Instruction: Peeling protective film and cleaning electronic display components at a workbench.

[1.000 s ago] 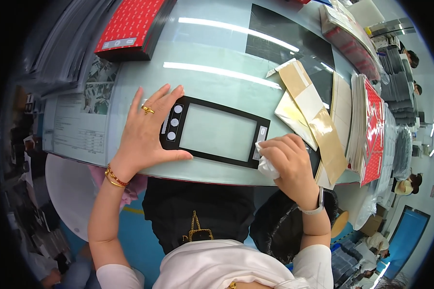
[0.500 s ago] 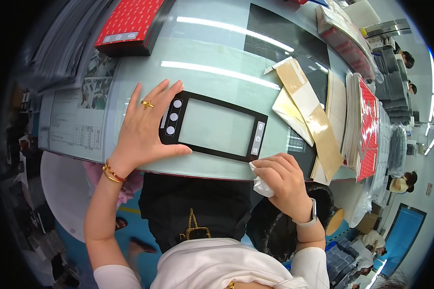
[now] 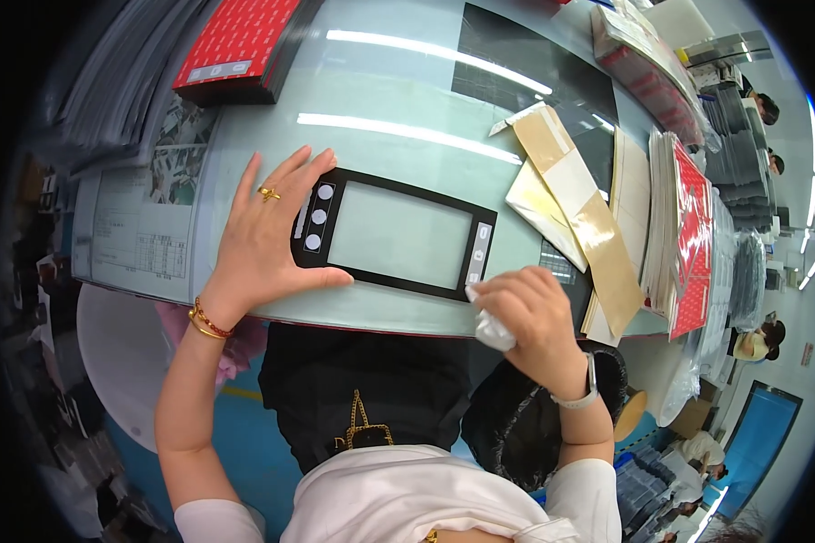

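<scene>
A flat black-bordered panel (image 3: 406,285) with a large clear window lies on the glass-topped table, slightly slanted. White round marks run down its left end, and a pale grey strip with small icons sits at its right end. My left hand (image 3: 267,226) spans the panel's left end, fingers spread, thumb along the near edge. In my right hand (image 3: 532,312) a crumpled white wipe (image 3: 493,331) is pinched. Its tip touches the panel's near right corner, below the grey strip.
Brown-and-white paper strips (image 3: 575,199) lie right of the panel, before a stack of red-faced sheets (image 3: 688,244). A red-topped stack (image 3: 235,45) stands at the far left, beside piled dark panels (image 3: 118,81). A black-lined bin (image 3: 539,416) stands below the table's front edge.
My right hand has moved the wipe slightly up along the panel's right end. My left hand and the panel appear a little further left in the picture.
</scene>
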